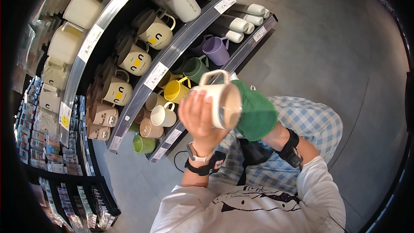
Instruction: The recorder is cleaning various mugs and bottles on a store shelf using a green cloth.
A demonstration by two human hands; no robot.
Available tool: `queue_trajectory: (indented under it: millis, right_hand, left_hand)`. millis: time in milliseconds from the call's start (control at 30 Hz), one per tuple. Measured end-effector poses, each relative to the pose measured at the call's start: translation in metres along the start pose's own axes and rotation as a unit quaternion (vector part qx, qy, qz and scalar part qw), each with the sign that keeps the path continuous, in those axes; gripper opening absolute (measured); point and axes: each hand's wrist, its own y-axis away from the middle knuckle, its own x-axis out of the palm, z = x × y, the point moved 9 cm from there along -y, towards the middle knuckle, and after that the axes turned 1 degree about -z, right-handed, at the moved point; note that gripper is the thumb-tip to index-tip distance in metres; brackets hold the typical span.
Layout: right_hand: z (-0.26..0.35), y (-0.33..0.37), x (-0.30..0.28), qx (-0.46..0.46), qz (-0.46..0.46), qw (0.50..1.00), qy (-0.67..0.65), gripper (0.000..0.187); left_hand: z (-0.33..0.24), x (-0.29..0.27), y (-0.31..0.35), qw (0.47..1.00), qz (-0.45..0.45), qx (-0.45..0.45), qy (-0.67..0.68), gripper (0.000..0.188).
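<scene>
Cream ribbed mug: held in mid-air beside the lower shelf, tilted, handle toward the top of the view. Blurred; mouth or base at its right end not certain. Left hand: fingers slightly spread, curved round the mug's wall — gripping it. Right hand: hidden by green cloth; finger spread and any hold impossible to make out. Green cloth just right of the mug, contact unclear. On the lower shelf, nearest the left hand: yellow mug, white mug, tan mug. Farther along — purple mug. Blue-and-white checked fabric over the lap.
</scene>
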Motion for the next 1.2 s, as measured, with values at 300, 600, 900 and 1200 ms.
queue_trajectory:
  millis: [300, 600, 900, 1200]
  right_hand:
    - [-0.015, -0.005, -0.012, 0.063, 0.044, 0.990, -0.115, 0.039]
    - [-0.013, 0.008, 0.005, -0.041, -0.042, 0.992, 0.115, 0.043]
    - [0.013, 0.024, 0.021, -0.331, 0.086, 0.747, 0.570, 0.029]
    - [0.045, 0.025, 0.008, -0.256, -0.099, 0.854, 0.442, 0.030]
  left_hand:
    - [-0.019, 0.021, -0.028, 0.978, 0.198, 0.003, 0.062, 0.069]
    - [0.067, 0.052, 0.052, 0.706, 0.001, -0.487, 0.514, 0.056]
    - [0.018, 0.066, 0.058, 0.359, -0.099, -0.580, 0.725, 0.063]
    - [0.018, 0.056, 0.065, 0.647, -0.088, -0.460, 0.602, 0.078]
